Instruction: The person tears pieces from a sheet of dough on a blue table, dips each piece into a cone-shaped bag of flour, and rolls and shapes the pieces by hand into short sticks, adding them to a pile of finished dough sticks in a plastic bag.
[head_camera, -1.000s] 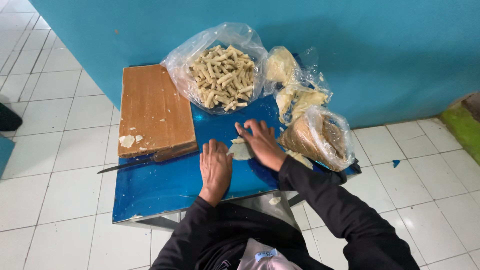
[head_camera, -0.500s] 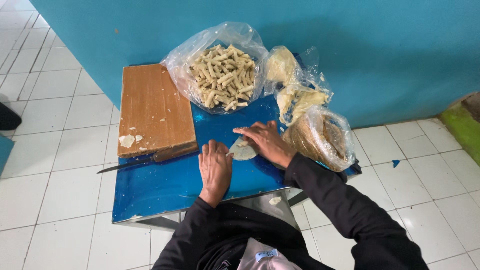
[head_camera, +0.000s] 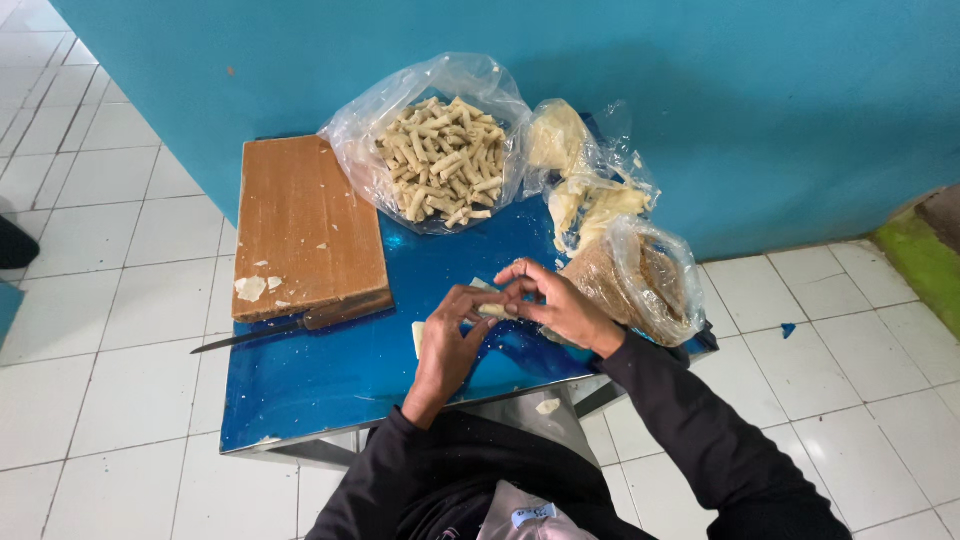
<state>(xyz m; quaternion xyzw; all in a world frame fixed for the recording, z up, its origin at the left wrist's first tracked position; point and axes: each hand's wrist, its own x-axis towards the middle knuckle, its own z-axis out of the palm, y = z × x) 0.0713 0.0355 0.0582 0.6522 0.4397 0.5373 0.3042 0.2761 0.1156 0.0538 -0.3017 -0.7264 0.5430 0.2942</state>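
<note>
Head view shows a small pale roll pinched between the fingertips of both hands, lifted just above the blue table. Left hand curls its fingers round the roll's near end, wrist bent up. Right hand closes thumb and fingers on the far end, forearm angled in from the right.
</note>
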